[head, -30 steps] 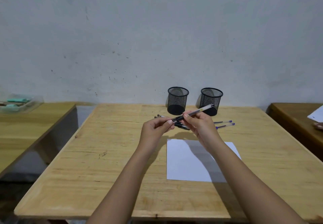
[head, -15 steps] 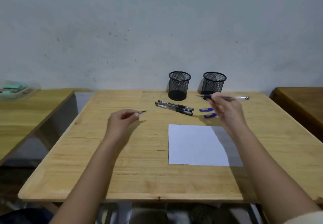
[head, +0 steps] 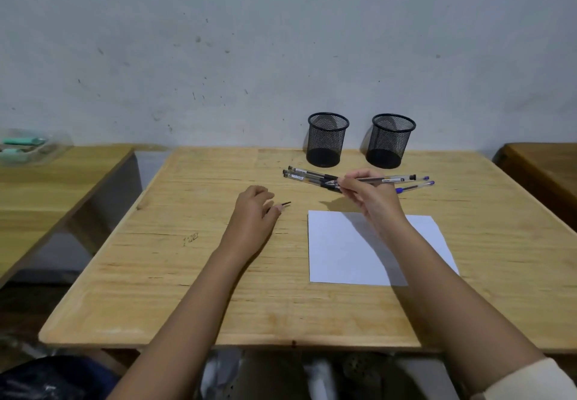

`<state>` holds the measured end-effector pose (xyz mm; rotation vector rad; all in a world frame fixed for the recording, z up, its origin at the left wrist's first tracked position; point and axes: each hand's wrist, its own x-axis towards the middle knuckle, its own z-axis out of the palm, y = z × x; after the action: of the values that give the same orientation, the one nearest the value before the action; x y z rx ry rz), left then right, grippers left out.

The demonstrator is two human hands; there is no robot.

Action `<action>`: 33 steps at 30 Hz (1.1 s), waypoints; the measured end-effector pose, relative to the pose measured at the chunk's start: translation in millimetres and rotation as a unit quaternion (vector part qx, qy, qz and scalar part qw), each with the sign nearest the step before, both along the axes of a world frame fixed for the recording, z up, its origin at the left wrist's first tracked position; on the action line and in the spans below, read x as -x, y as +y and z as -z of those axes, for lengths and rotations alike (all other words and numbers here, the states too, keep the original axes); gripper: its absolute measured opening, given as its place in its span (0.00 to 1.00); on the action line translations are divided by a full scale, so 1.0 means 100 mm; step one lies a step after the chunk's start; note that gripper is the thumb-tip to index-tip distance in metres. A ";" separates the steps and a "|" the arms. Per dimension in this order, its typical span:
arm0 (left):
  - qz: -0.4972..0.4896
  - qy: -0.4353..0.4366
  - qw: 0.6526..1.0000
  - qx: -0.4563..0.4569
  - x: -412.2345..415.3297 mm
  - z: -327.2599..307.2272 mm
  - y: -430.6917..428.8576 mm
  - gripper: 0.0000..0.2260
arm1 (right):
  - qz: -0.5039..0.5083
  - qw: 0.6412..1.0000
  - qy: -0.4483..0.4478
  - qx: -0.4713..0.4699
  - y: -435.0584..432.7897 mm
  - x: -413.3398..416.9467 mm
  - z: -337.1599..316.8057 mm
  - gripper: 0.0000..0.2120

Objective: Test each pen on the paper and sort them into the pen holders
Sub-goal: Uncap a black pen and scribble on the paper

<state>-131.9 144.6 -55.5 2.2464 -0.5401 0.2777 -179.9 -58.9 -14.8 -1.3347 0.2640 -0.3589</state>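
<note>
My right hand grips an uncapped clear-barrelled black pen, held level above the table with its tip pointing left. My left hand rests on the wooden table, fingertips pinching the small black pen cap. A blank white sheet of paper lies under my right wrist. Behind my right hand lie black pens and blue pens. Two black mesh pen holders, the left one and the right one, stand by the wall; both look empty.
A second wooden table at the left carries a clear plastic box with green items. A darker table stands at the right. The grey wall rises right behind the holders.
The cap came off the pen as my hands pulled apart. Since then my left hand has moved right toward the paper with the cap, and my right hand has shifted left with the pen.
</note>
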 end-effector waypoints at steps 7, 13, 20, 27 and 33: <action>0.168 0.040 0.981 -0.091 0.39 0.01 -0.10 0.21 | -0.009 1.000 0.010 -0.026 0.12 -0.08 0.02 0.12; 0.159 0.043 0.974 -0.154 0.44 0.09 -0.15 0.26 | -0.015 0.999 0.038 0.034 0.23 -0.17 0.10 0.14; 0.153 0.034 0.974 -0.165 0.46 0.10 -0.17 0.25 | 0.043 0.998 0.030 0.034 0.33 -0.26 0.28 0.19; 0.164 0.046 0.970 -0.172 0.44 0.10 -0.17 0.25 | 0.055 0.992 0.014 0.114 0.36 -0.32 0.41 0.17; 0.168 0.058 0.968 -0.174 0.44 0.07 -0.19 0.25 | 0.043 0.992 0.008 0.119 0.34 -0.34 0.43 0.18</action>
<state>-175.9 125.2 -62.9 2.4320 -0.9534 -0.1321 -146.2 -24.7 -57.4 -1.5652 0.3002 -0.4634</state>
